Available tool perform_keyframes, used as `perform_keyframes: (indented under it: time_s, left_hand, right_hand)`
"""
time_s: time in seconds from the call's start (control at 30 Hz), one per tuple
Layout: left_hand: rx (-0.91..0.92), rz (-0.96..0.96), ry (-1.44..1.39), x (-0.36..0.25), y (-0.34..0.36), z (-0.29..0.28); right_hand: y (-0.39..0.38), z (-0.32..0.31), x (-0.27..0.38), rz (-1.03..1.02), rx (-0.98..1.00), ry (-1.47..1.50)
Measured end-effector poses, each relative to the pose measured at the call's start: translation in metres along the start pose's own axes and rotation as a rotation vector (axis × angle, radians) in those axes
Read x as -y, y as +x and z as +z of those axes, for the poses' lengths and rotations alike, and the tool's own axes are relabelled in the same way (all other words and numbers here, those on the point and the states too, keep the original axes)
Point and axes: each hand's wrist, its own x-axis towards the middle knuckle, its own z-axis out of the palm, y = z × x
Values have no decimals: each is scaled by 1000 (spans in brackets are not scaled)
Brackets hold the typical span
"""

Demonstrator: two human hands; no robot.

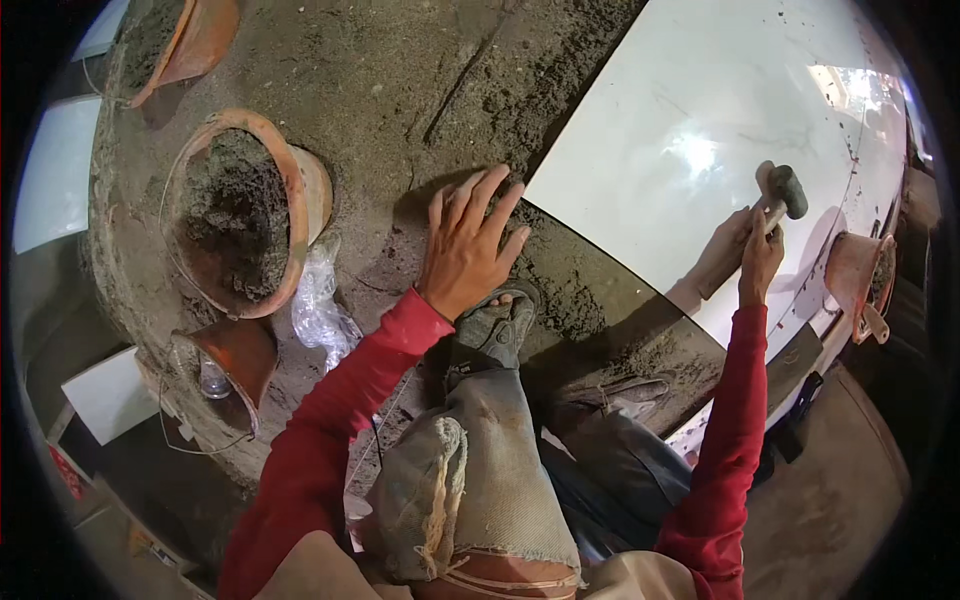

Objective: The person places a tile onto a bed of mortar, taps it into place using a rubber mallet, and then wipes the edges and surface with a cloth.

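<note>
My right hand [762, 262] grips the handle of a mallet with a dark, rounded head [787, 191]. The mallet is held over a large glossy white tile [640, 150], which mirrors the hand and the tool. My left hand [470, 240] hangs open, fingers spread, above the grey sandy mortar [380, 130], just left of the tile's near-left corner. Nothing is in it. Below that hand, a sandaled foot [495, 330] rests on the mortar.
On the left stand an orange bucket [293, 190] of damp mortar, another bucket [205, 45] behind it, and a tipped one [243, 360] holding a clear container. Crumpled clear plastic [322, 305] lies nearby. A further bucket [852, 268] sits at the tile's right edge.
</note>
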Motion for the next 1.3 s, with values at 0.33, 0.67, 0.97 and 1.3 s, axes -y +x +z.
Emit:
perform_keyframes:
  time_s: [0.33,0.67,0.97,1.3]
  left_hand:
    - [-41,-177,14,11,34,13]
    - [201,-58,66,13,39,-9]
    - [160,339,19,-63,82,44]
    - [343,681,124,-178,110,108]
  right_hand:
    - [-29,-21,7,92,258,-125]
    - [-103,-189,26,202,487,-577]
    - [-210,-210,16,240,389,-413]
    - [-227,-87,-21,349,-65,278]
